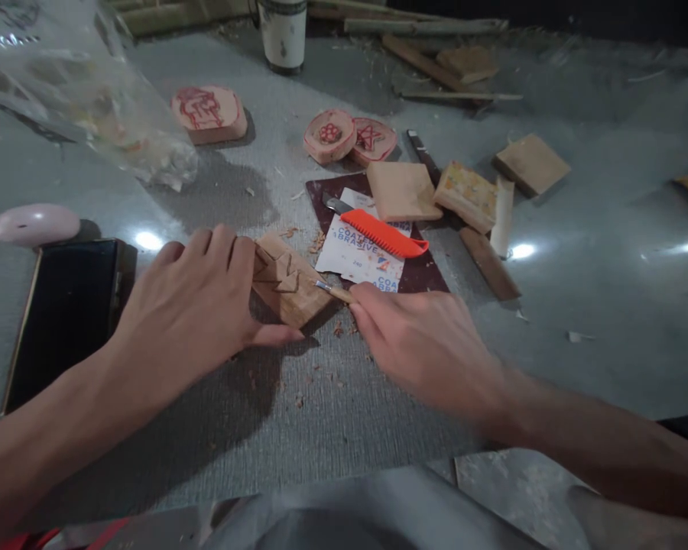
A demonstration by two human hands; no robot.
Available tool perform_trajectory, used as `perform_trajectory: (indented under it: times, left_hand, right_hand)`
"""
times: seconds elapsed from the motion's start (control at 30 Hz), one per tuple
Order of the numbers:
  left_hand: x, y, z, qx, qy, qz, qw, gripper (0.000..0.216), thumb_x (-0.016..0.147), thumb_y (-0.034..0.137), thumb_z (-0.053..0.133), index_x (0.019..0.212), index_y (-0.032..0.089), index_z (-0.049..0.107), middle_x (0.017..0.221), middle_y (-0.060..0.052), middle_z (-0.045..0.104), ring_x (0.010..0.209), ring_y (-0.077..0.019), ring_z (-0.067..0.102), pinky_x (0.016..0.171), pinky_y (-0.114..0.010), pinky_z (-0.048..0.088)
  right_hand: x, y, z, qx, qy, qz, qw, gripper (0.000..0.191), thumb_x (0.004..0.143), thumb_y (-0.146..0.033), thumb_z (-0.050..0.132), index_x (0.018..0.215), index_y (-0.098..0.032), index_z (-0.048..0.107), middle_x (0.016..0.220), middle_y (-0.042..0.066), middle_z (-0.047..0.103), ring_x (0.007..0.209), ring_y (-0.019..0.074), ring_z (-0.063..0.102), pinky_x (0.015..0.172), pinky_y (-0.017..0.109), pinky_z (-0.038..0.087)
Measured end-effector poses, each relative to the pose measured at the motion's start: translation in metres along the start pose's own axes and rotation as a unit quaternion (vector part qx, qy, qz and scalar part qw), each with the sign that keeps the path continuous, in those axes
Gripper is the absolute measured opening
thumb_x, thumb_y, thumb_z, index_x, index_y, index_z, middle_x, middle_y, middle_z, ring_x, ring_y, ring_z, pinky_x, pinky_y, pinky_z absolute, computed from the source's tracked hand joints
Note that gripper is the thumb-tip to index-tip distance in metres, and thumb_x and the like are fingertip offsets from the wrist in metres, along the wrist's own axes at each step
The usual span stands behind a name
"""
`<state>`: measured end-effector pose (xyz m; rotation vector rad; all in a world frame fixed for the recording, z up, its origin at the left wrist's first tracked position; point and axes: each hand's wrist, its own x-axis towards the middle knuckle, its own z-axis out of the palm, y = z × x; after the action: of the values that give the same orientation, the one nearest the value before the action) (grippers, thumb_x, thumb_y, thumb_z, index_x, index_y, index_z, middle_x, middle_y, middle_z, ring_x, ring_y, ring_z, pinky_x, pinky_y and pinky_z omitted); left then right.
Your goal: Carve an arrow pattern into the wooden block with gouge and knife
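Note:
A flat wooden block [298,302] with lines cut into its face lies tilted on the grey table. My left hand [192,294] grips its left side, fingers over the far edge and thumb along the near edge. In my right hand [424,344] is a small wood-carving chisel [333,291] with a wooden handle; its metal tip is over the block's right part. Whether the tip touches the wood I cannot tell. Behind the chisel, an orange utility knife [381,233] rests on white-backed sandpaper [332,256].
Wood shavings [318,243] lie around the block. Two round carved pieces [329,136] and a drawn-on block [209,113] stand farther back. Plain wooden blocks [404,191] are to the right. At left are a black phone-like box [57,313], a pink oval case [37,224] and a plastic bag [86,84].

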<state>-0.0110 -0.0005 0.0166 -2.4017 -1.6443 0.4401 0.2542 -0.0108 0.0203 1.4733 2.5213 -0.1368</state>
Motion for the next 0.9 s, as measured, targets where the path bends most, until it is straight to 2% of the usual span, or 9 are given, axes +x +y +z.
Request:
perform_trajectory:
  times: [0.23,0.37,0.43,0.57,0.73,0.9]
  left_hand:
    - [0.001,0.007,0.003,-0.011,0.017,0.002,1.0,0.124,0.078,0.115,0.064,0.136,0.005,0.062,0.124,-0.025,0.07,0.114,-0.047,0.076,0.092,-0.053,0.063]
    - [0.005,0.008,0.004,-0.021,0.014,-0.004,1.0,0.121,0.078,0.114,0.066,0.132,0.006,0.064,0.126,-0.026,0.069,0.119,-0.0489,0.075,0.094,-0.054,0.063]
    - [0.007,0.008,0.007,-0.025,0.021,-0.003,0.999,0.124,0.076,0.117,0.063,0.131,0.006,0.065,0.127,-0.026,0.069,0.119,-0.0492,0.075,0.092,-0.055,0.063]
    - [0.007,0.008,0.01,-0.024,0.034,0.001,0.999,0.122,0.074,0.119,0.061,0.125,0.009,0.066,0.121,-0.023,0.069,0.113,-0.0473,0.075,0.09,-0.054,0.062]
    - [0.005,0.01,0.011,-0.012,0.057,0.0,0.998,0.109,0.072,0.111,0.079,0.115,0.011,0.069,0.112,-0.02,0.07,0.105,-0.044,0.074,0.087,-0.051,0.059]
    - [0.006,0.014,0.015,-0.022,0.084,0.001,0.996,0.107,0.075,0.111,0.077,0.111,0.01,0.071,0.107,-0.019,0.071,0.098,-0.0429,0.072,0.083,-0.052,0.057]
  right_hand:
    - [0.0,0.001,-0.007,0.006,-0.031,0.006,0.999,0.04,0.118,-0.029,0.046,0.134,-0.024,0.082,0.086,0.01,0.086,0.065,0.026,0.07,0.065,0.037,0.014]
    - [0.0,0.002,-0.01,0.01,-0.052,0.01,0.999,0.042,0.119,-0.03,0.043,0.138,-0.026,0.08,0.094,0.01,0.088,0.069,0.0277,0.074,0.066,0.038,0.015]
    - [0.0,0.002,-0.011,0.025,-0.062,0.009,0.998,0.041,0.12,-0.032,0.042,0.134,-0.026,0.08,0.096,0.009,0.088,0.071,0.0275,0.075,0.066,0.038,0.017]
    - [0.002,0.002,-0.01,0.062,-0.053,-0.007,0.997,0.04,0.12,-0.035,0.039,0.115,-0.027,0.078,0.087,0.006,0.084,0.071,0.0268,0.073,0.066,0.037,0.02]
    - [0.001,0.003,-0.006,0.085,-0.031,-0.012,0.996,0.039,0.117,-0.03,0.04,0.121,-0.026,0.078,0.09,0.007,0.085,0.069,0.0268,0.071,0.065,0.038,0.021]
    - [0.002,0.003,0.001,0.109,-0.019,-0.012,0.994,0.041,0.12,-0.034,0.037,0.111,-0.024,0.076,0.079,0.004,0.077,0.062,0.0221,0.061,0.063,0.038,0.022]
